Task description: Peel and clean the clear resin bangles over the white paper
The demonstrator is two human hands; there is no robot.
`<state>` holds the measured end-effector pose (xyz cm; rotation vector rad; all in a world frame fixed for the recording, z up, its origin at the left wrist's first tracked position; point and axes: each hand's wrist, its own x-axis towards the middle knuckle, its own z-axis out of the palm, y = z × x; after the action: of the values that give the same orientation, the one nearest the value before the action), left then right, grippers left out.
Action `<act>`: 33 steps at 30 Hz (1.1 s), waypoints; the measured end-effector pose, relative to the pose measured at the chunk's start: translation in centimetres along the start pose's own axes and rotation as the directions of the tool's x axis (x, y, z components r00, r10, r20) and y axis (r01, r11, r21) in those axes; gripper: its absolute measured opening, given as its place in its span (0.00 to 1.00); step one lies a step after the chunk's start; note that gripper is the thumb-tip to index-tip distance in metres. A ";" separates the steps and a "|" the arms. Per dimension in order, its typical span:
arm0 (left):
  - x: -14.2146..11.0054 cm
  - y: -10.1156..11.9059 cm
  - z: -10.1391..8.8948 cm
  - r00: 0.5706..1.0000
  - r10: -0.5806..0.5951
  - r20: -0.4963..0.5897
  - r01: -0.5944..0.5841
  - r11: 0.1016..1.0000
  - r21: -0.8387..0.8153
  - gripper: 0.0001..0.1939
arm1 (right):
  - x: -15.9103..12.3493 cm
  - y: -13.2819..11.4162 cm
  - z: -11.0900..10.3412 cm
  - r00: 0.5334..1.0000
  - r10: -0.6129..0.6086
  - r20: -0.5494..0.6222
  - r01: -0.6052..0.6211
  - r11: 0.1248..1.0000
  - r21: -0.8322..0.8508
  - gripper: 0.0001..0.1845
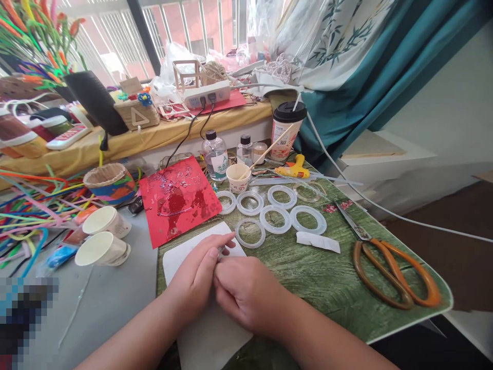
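Note:
My left hand (196, 277) and my right hand (246, 290) meet over a white sheet (181, 257) on the green board (327, 280). Both have their fingers curled in, pinching a small clear item between them that I cannot make out. Just beyond the fingertips lie several clear plastic rings (275, 218) in two rows. A folded white scrap (318, 241) rests right of the rings.
Orange-handled scissors (393, 272) lie at the board's right. A red sheet (177, 200), a paper cup with a stick (239, 177), bottles (214, 154), a yellow glue gun (295, 169) and a lidded cup (287, 128) stand behind. Paper cups (102, 236) and pipe cleaners (26, 205) crowd the left.

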<state>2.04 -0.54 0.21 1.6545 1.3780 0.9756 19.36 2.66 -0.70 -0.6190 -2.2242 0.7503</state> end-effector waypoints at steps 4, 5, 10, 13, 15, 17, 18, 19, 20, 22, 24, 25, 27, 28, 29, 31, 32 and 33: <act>0.1 0.1 0.0 0.999 -0.046 -0.016 0.046 0.999 -0.002 0.23 | 0.1 0.0 -0.2 0.991 0.116 -0.060 -0.118 0.992 -0.035 0.15; 0.1 0.1 0.0 0.998 -0.062 -0.009 0.062 0.998 -0.017 0.23 | 0.1 0.0 -0.2 0.995 0.087 -0.043 -0.089 0.995 -0.038 0.15; 0.1 0.2 0.0 0.991 -0.132 -0.017 0.130 0.988 -0.081 0.24 | 0.1 0.0 -0.1 0.998 0.044 -0.035 -0.045 0.998 -0.039 0.13; 0.1 0.5 -0.1 0.990 -0.141 -0.005 0.140 0.987 -0.084 0.25 | 0.0 -0.1 0.0 0.999 -0.037 0.011 0.037 0.999 -0.027 0.12; 0.1 0.6 -0.2 0.989 -0.147 0.003 0.146 0.985 -0.088 0.25 | 0.0 0.1 0.0 0.996 -0.080 0.029 0.081 0.996 -0.026 0.12; 0.2 0.6 -0.3 0.989 -0.147 -0.017 0.145 0.985 -0.090 0.25 | 0.1 0.3 0.1 0.999 -0.032 -0.010 0.031 0.999 -0.039 0.13; 0.1 0.6 -0.3 0.990 -0.141 -0.027 0.138 0.986 -0.091 0.25 | 0.1 0.5 0.2 1.000 -0.012 -0.026 0.011 0.999 -0.036 0.13; 0.1 0.6 -0.3 0.991 -0.129 -0.036 0.125 0.988 -0.093 0.24 | 0.1 0.6 0.2 0.999 -0.008 -0.037 0.007 1.000 -0.025 0.13; 0.1 0.6 -0.3 0.993 -0.113 -0.043 0.108 0.989 -0.097 0.24 | 0.1 0.7 0.2 0.999 -0.018 -0.040 0.017 1.000 -0.011 0.13; -0.1 0.6 -0.2 0.995 -0.076 -0.059 0.069 0.992 -0.110 0.24 | 0.1 0.7 0.2 0.998 -0.049 -0.047 0.050 0.999 0.015 0.13; -0.4 0.6 -0.2 0.996 -0.044 -0.074 0.033 0.988 -0.150 0.23 | 0.1 0.6 0.1 0.995 -0.073 -0.061 0.075 0.997 0.022 0.13; -0.5 0.7 -0.2 0.996 -0.033 -0.080 0.018 0.983 -0.182 0.23 | 0.1 0.4 0.1 0.994 -0.081 -0.068 0.082 0.996 0.019 0.13; -0.7 0.7 -0.2 0.996 -0.021 -0.084 -0.001 0.970 -0.244 0.20 | 0.1 0.2 0.0 0.993 -0.095 -0.073 0.096 0.995 0.009 0.14; -0.7 0.7 -0.2 0.996 -0.013 -0.087 -0.010 0.965 -0.260 0.18 | 0.0 0.1 0.0 0.992 -0.105 -0.069 0.105 0.994 0.003 0.14; -0.8 0.7 -0.2 0.996 0.003 -0.087 -0.025 0.966 -0.258 0.17 | 0.0 0.0 0.0 0.992 -0.109 -0.063 0.110 0.994 -0.001 0.14; -0.8 0.7 -0.3 0.995 0.062 -0.082 -0.078 0.976 -0.205 0.15 | -0.1 -0.1 0.0 0.994 -0.084 -0.066 0.084 0.996 0.002 0.14; -0.7 0.7 -0.3 0.993 0.088 -0.077 -0.100 0.981 -0.167 0.14 | -0.1 -0.2 0.0 0.996 -0.045 -0.080 0.045 0.999 0.004 0.14; -0.6 0.7 -0.3 0.992 0.104 -0.073 -0.113 0.985 -0.129 0.14 | -0.1 -0.2 0.1 0.995 -0.006 -0.098 0.006 1.000 0.004 0.14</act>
<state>1.97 -1.23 0.96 1.6234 1.2473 1.1696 19.37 2.43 -0.68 -0.6336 -2.1328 0.7064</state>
